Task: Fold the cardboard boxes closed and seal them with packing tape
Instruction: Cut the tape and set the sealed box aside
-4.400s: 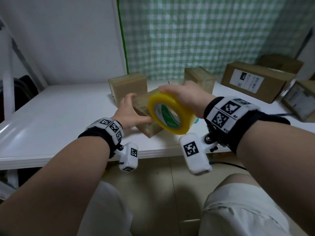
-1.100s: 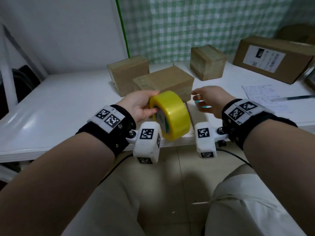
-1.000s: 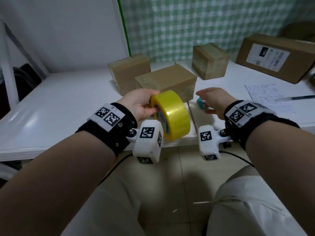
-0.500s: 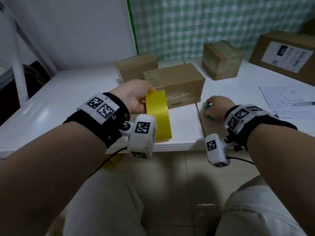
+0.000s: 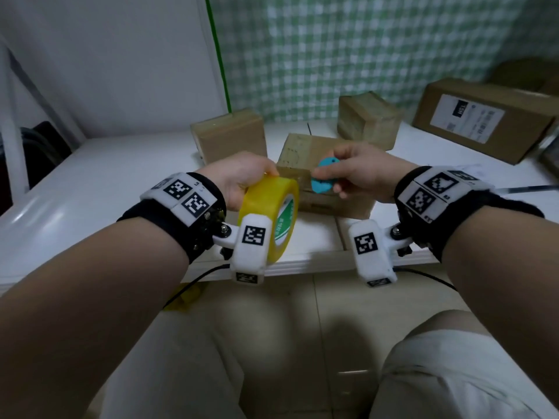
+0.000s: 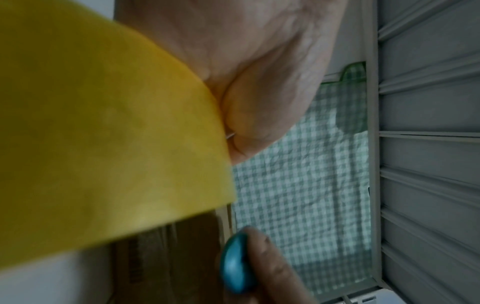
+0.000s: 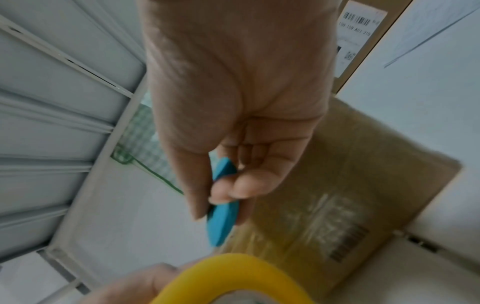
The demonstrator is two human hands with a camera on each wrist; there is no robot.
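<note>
Lifting off the counter [image 5: 90, 189] since half a second ago, the right hand [image 5: 360, 173] now pinches a blue cutter [image 5: 323, 176] above the cardboard box [image 5: 305, 152] near the front edge. The left hand [image 5: 242, 179] grips the yellow tape roll [image 5: 269, 213], whose lower part hides behind the wrist camera; any blade is too blurred to make out.

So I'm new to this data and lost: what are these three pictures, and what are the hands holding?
There is no machine here, just a person wearing cameras. The big view comes from the head, looking down at both arms; the other two come from cameras strapped on each wrist, looking along the fingers. The left hand holds a yellow tape roll. The right hand pinches a small blue tool, perhaps a cutter. Just behind them on the white table sits a cardboard box, with more boxes farther back.
</note>
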